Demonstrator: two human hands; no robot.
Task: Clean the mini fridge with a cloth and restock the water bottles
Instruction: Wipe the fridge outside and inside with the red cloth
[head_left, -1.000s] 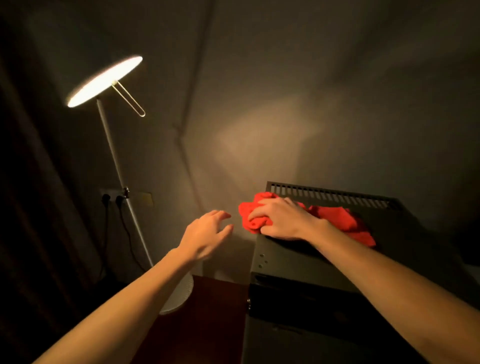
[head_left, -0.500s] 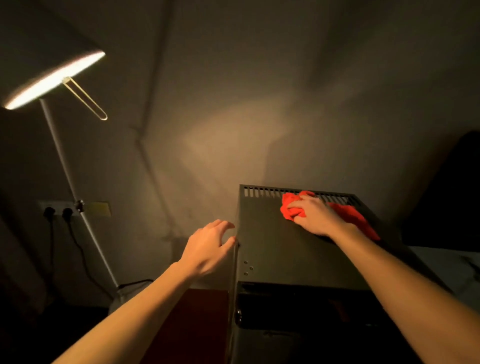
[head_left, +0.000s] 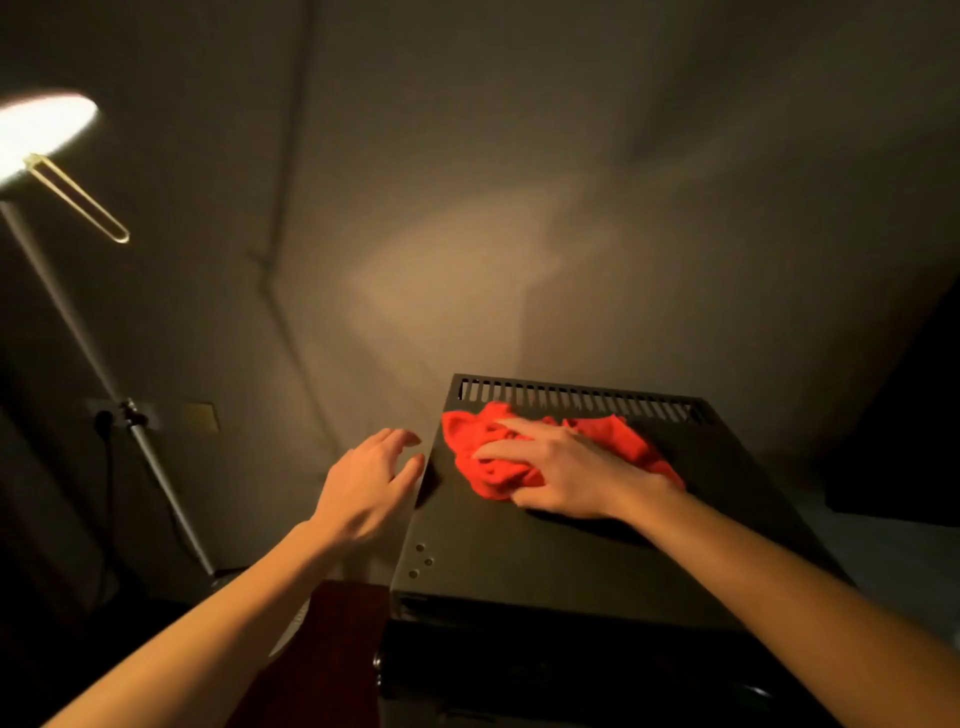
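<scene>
Dim grey walls lit by a white floor lamp (head_left: 36, 130) frame a black metal mini fridge (head_left: 545, 551) being wiped.
Bunched on the fridge's top near the rear vent slots (head_left: 576, 401), a red cloth (head_left: 493, 447) lies under the right hand (head_left: 566, 475), fingers spread flat, pressing it down; the left hand (head_left: 366, 483) hovers just beside the fridge's left edge, fingers relaxed, holding nothing.
</scene>
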